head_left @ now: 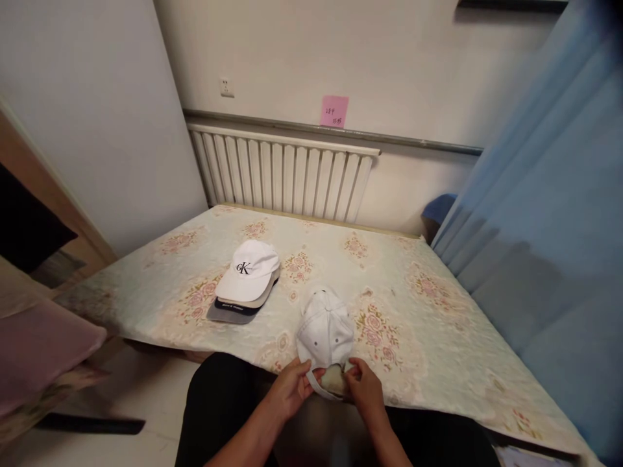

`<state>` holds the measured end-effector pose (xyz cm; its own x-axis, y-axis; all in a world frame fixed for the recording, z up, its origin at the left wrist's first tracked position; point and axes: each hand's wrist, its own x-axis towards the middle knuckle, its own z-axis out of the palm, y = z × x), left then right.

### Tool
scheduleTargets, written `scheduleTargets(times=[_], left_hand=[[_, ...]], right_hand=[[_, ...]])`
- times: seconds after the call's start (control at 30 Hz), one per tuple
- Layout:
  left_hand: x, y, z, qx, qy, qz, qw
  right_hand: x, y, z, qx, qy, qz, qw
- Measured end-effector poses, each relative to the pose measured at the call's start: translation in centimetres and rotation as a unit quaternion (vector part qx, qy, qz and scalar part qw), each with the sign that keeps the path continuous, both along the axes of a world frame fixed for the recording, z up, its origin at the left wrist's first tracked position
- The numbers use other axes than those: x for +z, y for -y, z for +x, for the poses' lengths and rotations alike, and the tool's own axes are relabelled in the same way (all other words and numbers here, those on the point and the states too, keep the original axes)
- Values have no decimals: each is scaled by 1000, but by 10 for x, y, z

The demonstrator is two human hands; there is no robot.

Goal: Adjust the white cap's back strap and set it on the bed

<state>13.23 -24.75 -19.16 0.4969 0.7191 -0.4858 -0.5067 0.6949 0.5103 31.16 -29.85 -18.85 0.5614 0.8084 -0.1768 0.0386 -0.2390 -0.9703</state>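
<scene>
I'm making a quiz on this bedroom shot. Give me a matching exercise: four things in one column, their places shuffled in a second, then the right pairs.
Things:
1. white cap
2. cap stack
3. pink note
4. pillow

Places:
A. on the wall above the radiator
B. at the near mattress edge, strap held by left hand and right hand
C. off the mattress, far left
D. on the mattress, left of the held one

Pairs: 1-B, 2-D, 3-A, 4-C

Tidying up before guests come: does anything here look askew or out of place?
Only the stack of caps: it is fanned, brims not lined up. Both hands hold the white cap at the mattress edge.
</scene>
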Motion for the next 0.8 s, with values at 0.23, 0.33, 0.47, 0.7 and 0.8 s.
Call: scheduleTargets(times=[0.23,0.33,0.47,0.7,0.8], left_hand=[[0,8,-5,-48,-9,22,999],[0,13,-6,-82,-20,22,996],[-1,18,-5,-114,-34,6,993],[4,19,-2,-63,7,15,998],[7,18,-1,-41,42,20,998]], right_hand=[[2,1,-10,32,96,17,995],[1,-1,-10,34,78,15,996],[0,-6,-14,36,-19,0,999],[7,-6,-20,36,-279,29,959],[9,-6,-19,15,-335,55,941]])
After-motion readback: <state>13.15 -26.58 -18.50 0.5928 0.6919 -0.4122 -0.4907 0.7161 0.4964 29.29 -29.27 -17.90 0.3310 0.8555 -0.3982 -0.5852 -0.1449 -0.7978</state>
